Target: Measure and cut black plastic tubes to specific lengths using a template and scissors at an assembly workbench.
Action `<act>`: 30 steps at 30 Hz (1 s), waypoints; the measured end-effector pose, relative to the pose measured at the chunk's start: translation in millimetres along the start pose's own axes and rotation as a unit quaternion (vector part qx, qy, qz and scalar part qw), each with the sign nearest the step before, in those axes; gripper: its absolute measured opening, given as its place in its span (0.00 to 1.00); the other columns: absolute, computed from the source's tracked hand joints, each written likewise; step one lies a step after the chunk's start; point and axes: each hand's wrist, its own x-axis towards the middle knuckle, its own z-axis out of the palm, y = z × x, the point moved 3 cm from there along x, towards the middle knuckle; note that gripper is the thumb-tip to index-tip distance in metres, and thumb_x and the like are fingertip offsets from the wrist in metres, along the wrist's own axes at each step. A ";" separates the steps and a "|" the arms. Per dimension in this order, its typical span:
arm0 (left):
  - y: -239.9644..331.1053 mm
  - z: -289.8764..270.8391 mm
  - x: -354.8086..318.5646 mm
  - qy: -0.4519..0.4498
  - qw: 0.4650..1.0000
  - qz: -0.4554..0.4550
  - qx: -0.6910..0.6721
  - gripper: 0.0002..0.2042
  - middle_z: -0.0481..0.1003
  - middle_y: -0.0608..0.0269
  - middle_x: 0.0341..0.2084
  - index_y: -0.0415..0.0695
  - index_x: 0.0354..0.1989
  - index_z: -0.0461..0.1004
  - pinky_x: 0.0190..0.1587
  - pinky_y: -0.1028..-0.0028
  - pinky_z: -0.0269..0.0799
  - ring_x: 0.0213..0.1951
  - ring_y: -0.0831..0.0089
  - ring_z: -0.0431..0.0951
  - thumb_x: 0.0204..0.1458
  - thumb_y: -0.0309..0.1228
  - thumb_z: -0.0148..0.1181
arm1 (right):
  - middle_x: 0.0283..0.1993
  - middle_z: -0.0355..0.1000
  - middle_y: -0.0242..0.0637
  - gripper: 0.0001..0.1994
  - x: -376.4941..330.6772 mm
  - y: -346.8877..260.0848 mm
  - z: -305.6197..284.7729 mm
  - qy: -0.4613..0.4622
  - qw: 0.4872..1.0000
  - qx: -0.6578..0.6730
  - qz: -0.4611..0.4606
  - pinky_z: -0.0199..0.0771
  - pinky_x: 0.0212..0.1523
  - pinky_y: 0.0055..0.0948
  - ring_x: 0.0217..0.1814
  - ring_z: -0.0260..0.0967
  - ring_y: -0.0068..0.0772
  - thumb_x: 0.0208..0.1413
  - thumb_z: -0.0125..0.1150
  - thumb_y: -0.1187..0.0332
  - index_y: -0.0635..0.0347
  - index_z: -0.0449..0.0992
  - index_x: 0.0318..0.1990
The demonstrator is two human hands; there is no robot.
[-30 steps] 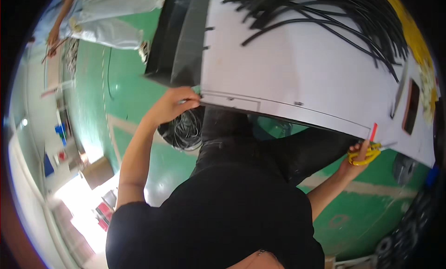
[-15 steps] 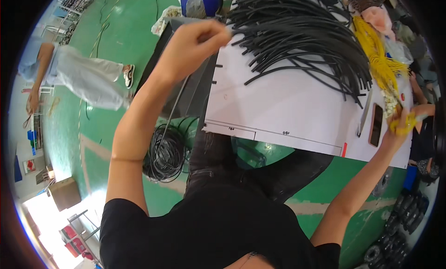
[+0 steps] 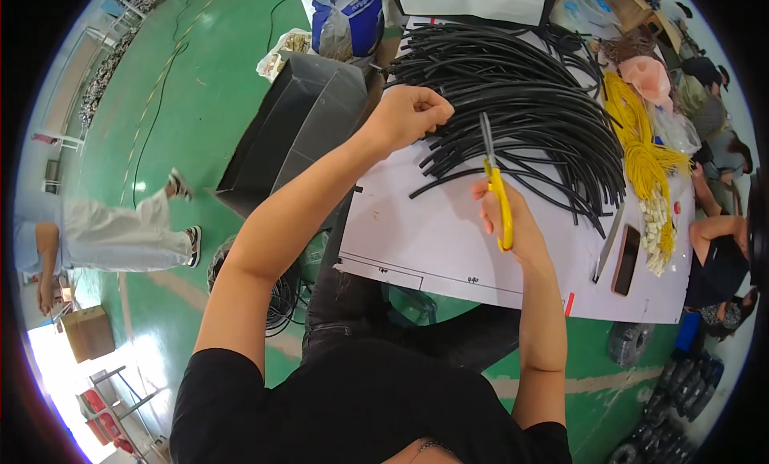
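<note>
My left hand (image 3: 410, 114) is closed on the ends of black tubing at the near edge of a large pile of cut black tube lengths (image 3: 529, 104) on a white table (image 3: 432, 240). My right hand (image 3: 505, 216) grips yellow-handled scissors (image 3: 497, 188), blades pointing up toward the pile, just right of my left hand. A black tube runs down from my left hand toward a coil of black tubing (image 3: 276, 292) on the floor by my legs.
A bundle of yellow cables (image 3: 641, 156) lies right of the black pile, with a phone (image 3: 626, 260) and a flat tool (image 3: 606, 244) near it. A black bin (image 3: 296, 124) stands left of the table. Another person (image 3: 112, 240) walks on the green floor; others sit at right (image 3: 721, 256).
My left hand came down from high over the bin onto the tube pile. My right hand swung in from the table's far right edge with the scissors to the middle.
</note>
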 end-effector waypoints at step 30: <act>10.2 -4.1 -98.5 0.040 0.988 0.137 -0.062 0.10 0.70 0.55 0.42 0.41 0.34 0.77 0.41 0.77 0.67 0.38 0.73 0.72 0.48 0.34 0.59 | 0.20 0.62 0.32 0.07 8.1 -36.9 83.0 0.143 0.944 0.249 -0.160 0.53 0.15 0.15 0.16 0.57 0.18 0.47 0.57 0.73 0.63 0.66 0.32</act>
